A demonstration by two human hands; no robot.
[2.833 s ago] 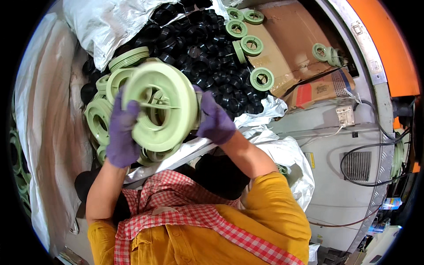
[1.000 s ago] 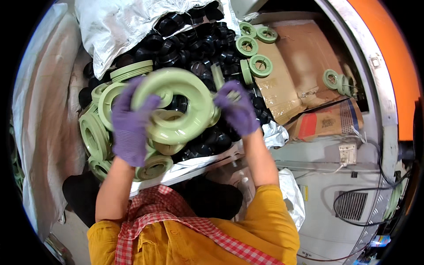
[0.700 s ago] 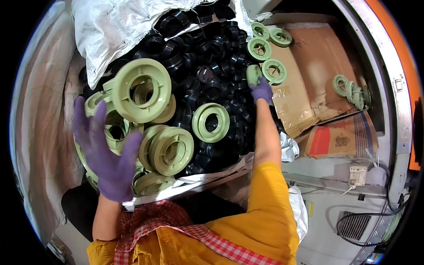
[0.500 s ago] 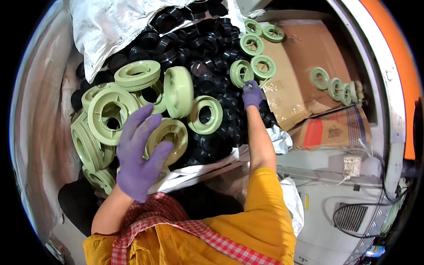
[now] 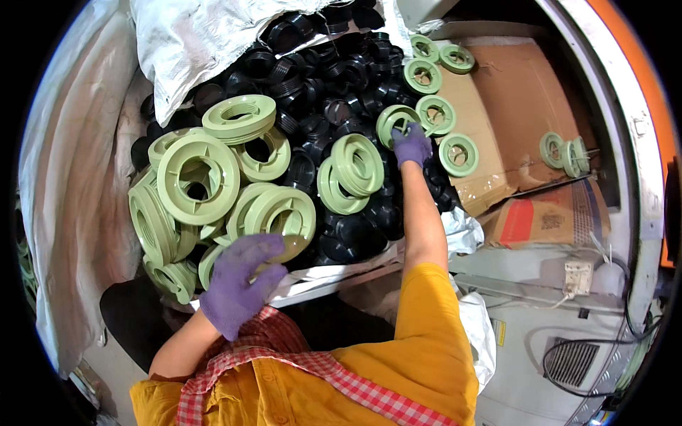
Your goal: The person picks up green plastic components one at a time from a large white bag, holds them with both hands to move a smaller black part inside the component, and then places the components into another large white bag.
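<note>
My right hand (image 5: 412, 145), in a purple glove, reaches out over the black pile with its fingers closed at a light green threaded ring (image 5: 388, 123). Part of that ring's near edge is covered by the glove. My left hand (image 5: 240, 287), gloved alike, is held over the near edge of the pile with thumb and fingers apart and nothing in them. Just beyond it is a large green ring (image 5: 302, 213). Two more lie overlapped in the middle, the upper ring (image 5: 357, 165) tilted on the lower ring (image 5: 331, 192). A spoked green ring (image 5: 170, 192) tops the stack at left.
Many black threaded caps (image 5: 337, 110) fill the area under the rings, bordered by a white woven sack (image 5: 192, 42). Several small green rings (image 5: 435, 115) line the cardboard (image 5: 511, 92) at right. A power socket (image 5: 578, 277) with cables sits on the grey machine panel (image 5: 511, 341).
My left hand has drawn back toward me. The upright green ring beside it now rests tilted on the middle ring. Another small ring lies at the near end of the row on the cardboard.
</note>
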